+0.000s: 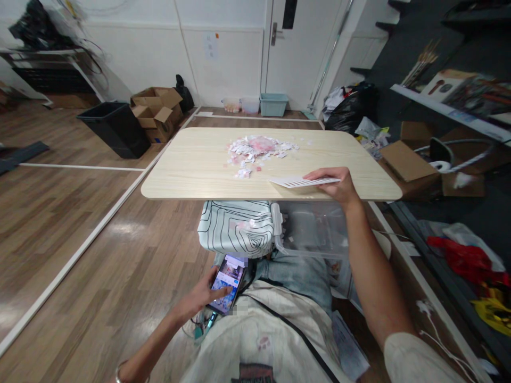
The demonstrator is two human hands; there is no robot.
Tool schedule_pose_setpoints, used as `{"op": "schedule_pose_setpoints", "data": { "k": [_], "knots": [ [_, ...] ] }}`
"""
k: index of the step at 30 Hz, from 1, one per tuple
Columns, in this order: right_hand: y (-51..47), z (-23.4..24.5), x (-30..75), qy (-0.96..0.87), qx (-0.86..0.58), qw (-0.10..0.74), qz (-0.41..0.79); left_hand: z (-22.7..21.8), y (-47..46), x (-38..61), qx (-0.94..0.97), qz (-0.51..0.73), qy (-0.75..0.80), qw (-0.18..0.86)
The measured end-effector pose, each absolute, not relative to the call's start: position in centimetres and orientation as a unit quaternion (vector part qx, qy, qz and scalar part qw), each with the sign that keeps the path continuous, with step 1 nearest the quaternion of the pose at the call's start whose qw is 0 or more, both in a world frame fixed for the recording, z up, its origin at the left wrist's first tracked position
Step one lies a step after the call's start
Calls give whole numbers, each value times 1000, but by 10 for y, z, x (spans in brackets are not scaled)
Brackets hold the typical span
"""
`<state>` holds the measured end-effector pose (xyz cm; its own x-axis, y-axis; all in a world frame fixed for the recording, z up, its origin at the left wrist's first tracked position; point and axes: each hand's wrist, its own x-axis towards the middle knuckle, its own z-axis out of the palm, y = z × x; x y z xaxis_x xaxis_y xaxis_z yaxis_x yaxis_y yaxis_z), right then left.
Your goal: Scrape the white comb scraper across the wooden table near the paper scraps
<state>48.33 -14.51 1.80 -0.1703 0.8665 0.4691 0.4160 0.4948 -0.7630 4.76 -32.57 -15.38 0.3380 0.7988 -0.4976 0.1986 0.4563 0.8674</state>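
My left hand is closed around a smartphone low over my lap, its thumb lying on the lit screen. A cable runs from the phone's lower end. At the near edge of the table, my right hand grips a flat white card with dark slanted stripes, which is tilted just above the tabletop. Farther back on the table lies a heap of small white and pink paper pieces, apart from both hands. A few loose pieces lie between the heap and the card.
Under the near edge of the pale wooden table are a patterned fabric-covered box and a clear plastic bin. A black trash can and cardboard boxes stand left. An open carton sits right.
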Motion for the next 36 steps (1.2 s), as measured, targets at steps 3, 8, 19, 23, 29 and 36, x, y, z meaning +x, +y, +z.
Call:
{"op": "schedule_pose_setpoints", "data": {
  "k": [3,8,19,23,29,36],
  "knots": [
    [-145,18,484,-727,-441,468,240,-155,-324,60,471,220,575,632],
    [-146,17,483,-725,-440,472,243,-157,-324,70,473,235,598,603],
    [-145,16,485,-729,-438,466,243,-149,-315,62,429,234,567,663],
    [-144,16,485,-731,-432,469,241,-156,-315,56,429,239,539,684],
    [-143,16,485,-734,-424,472,243,-145,-314,38,416,201,510,726],
    [-142,16,486,-734,-423,474,240,-165,-312,22,408,225,572,675]
  ]
}}
